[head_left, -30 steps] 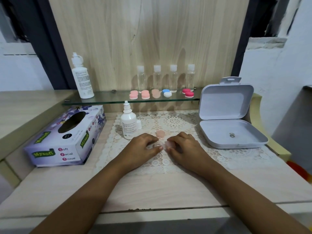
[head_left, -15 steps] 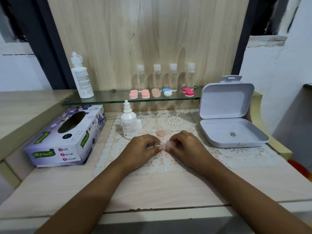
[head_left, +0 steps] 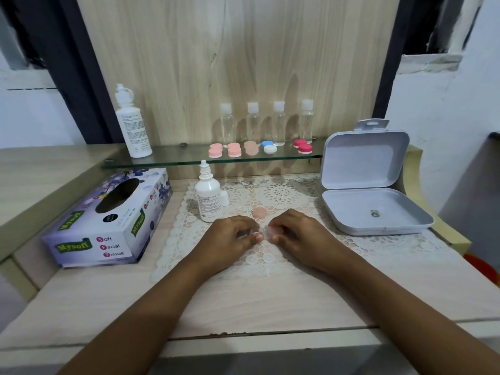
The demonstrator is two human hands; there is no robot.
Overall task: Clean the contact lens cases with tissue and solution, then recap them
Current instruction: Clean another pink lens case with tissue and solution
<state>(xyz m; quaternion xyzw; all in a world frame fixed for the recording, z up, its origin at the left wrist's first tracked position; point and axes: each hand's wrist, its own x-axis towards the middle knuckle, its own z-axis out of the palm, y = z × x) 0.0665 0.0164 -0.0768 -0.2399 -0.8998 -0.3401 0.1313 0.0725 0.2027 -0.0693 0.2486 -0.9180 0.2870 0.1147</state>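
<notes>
On the lace mat (head_left: 270,196) both my hands hold a pale translucent lens case (head_left: 266,231) that lies between them. My left hand (head_left: 230,239) grips its left end with curled fingers. My right hand (head_left: 295,234) pinches its right end, where a pinkish part shows under the fingers. A loose peach cap (head_left: 260,213) lies just behind the hands. The small solution bottle (head_left: 207,197) stands uncapped at the mat's left, its white cap (head_left: 225,198) beside it. A tissue box (head_left: 108,220) sits at the left.
A glass shelf (head_left: 173,161) at the back carries several closed lens cases (head_left: 234,150), a tall white bottle (head_left: 132,125) and several clear small bottles (head_left: 253,123). An open grey box (head_left: 362,185) stands at the right on the mat.
My hands stay on the lens case at the same spot; only the fingers have shifted slightly. Nothing else has moved.
</notes>
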